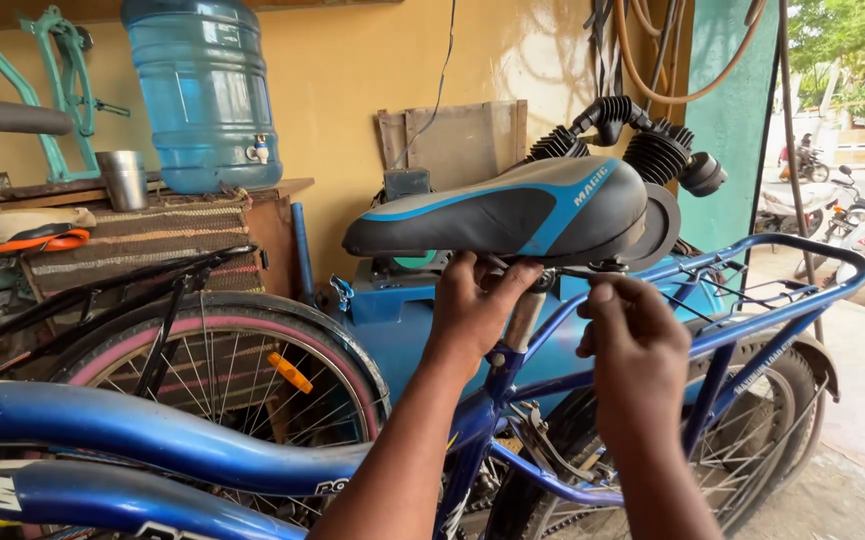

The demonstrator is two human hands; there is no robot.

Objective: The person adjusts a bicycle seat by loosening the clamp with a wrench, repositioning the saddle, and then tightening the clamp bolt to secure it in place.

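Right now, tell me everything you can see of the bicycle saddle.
The bicycle saddle is wide and padded, black and grey with a blue stripe, smooth like vinyl. It sits roughly level atop the blue bike's seat post, nose pointing left. The left hand touches its underside near the post; the right hand reaches the clamp beneath its rear.

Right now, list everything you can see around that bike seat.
bicycle saddle: one, grey, black and blue, centre, on its post
bicycle frame: one, blue, lower left to centre
rear carrier rack: one, blue, right of saddle
second bicycle wheel: one, black tyre with pink stripe, left
water jug: one, blue, on shelf upper left
metal cup: one, silver, beside jug
parked scooters: several, far right outdoors
left hand: under saddle, touching it
right hand: at saddle clamp, fingers pinched
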